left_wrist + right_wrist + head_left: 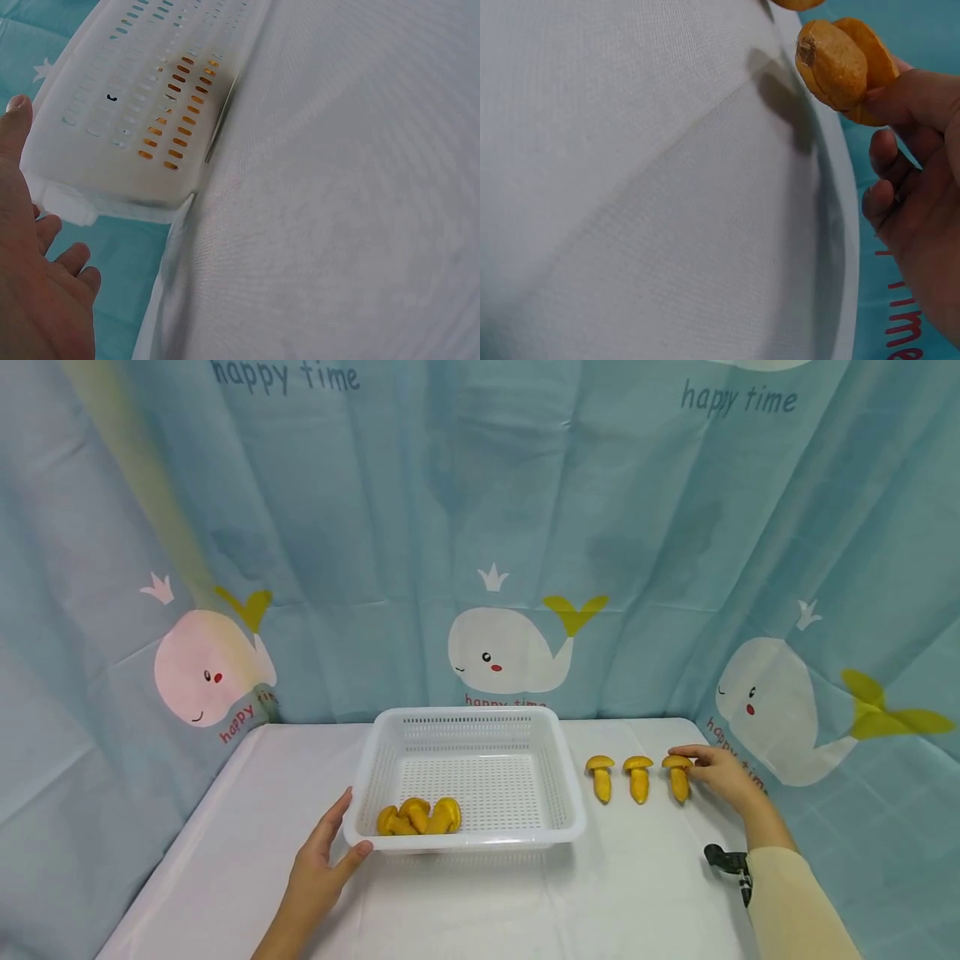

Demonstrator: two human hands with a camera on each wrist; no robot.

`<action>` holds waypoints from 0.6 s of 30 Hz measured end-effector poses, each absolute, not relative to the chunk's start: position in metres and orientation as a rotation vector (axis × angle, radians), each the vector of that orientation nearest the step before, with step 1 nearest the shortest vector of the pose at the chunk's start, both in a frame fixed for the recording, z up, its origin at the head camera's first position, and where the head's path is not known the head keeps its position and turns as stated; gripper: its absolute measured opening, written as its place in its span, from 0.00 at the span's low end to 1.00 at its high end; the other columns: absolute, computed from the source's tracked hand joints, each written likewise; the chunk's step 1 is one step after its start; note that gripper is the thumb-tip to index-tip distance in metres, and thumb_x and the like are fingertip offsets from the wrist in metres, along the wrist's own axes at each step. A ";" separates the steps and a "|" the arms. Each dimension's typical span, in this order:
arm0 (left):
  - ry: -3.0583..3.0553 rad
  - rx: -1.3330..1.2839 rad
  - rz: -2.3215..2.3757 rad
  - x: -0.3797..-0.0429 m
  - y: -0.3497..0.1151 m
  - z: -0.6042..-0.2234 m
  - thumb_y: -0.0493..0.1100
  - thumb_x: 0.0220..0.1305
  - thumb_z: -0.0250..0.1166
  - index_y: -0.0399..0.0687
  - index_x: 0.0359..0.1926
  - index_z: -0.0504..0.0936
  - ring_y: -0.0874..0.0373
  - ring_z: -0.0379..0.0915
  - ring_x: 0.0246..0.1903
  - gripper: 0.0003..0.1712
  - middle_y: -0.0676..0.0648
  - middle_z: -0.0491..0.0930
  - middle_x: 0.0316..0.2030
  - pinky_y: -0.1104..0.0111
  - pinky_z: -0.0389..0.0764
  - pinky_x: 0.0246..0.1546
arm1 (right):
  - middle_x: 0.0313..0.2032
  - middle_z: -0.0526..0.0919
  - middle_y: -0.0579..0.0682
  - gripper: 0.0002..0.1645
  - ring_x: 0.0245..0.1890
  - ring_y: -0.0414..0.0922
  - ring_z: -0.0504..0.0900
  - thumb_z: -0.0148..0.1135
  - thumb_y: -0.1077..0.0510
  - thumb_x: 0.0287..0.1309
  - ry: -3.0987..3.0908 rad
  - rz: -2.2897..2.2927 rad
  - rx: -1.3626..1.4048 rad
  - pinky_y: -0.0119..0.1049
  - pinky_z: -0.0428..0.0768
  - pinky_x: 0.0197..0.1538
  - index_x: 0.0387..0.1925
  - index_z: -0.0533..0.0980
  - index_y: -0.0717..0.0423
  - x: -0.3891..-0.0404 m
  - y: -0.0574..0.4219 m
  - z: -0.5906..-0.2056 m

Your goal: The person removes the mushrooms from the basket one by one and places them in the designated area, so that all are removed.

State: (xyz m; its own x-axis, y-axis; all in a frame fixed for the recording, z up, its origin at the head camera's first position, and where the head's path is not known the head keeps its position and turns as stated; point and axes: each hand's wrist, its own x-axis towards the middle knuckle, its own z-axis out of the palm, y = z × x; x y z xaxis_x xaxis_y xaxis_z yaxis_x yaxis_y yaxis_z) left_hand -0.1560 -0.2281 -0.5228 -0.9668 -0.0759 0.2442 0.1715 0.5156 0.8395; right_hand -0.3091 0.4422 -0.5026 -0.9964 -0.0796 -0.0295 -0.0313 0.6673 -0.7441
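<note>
Probably light and firm, the rightmost yellow mushroom near the far-right corner of the table seems best held by its cap, where the right hand pinches it, while the left hand spreads its fingers at the basket's near-left corner.

Inside the basket, three mushrooms lie near left; right of it, three more mushrooms form a row.
</note>
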 end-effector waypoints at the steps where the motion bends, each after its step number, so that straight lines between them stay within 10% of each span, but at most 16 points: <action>1: -2.507 -0.078 -1.434 -0.156 -0.228 -0.523 0.51 0.64 0.73 0.68 0.80 0.57 0.39 0.52 0.77 0.49 0.54 0.56 0.79 0.30 0.59 0.68 | 0.65 0.76 0.63 0.24 0.60 0.55 0.70 0.56 0.66 0.71 2.809 -1.259 -0.093 0.35 0.75 0.53 0.66 0.77 0.57 -0.310 0.442 -0.504; 18: -2.494 -0.093 -1.436 -0.155 -0.228 -0.522 0.49 0.64 0.74 0.66 0.79 0.58 0.38 0.52 0.77 0.49 0.52 0.58 0.79 0.29 0.58 0.68 | 0.67 0.72 0.66 0.23 0.62 0.60 0.69 0.54 0.66 0.72 2.763 -1.246 -0.092 0.37 0.78 0.51 0.66 0.76 0.60 -0.314 0.442 -0.505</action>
State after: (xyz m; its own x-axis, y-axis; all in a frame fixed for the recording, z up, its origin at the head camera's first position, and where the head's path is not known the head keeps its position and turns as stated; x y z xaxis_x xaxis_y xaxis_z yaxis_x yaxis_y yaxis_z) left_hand -0.1551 -0.2281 -0.5221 -0.9638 -0.0744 0.2562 0.1843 0.5089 0.8409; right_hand -0.3141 0.4420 -0.5050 -0.9922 -0.0998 -0.0742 -0.0104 0.6613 -0.7501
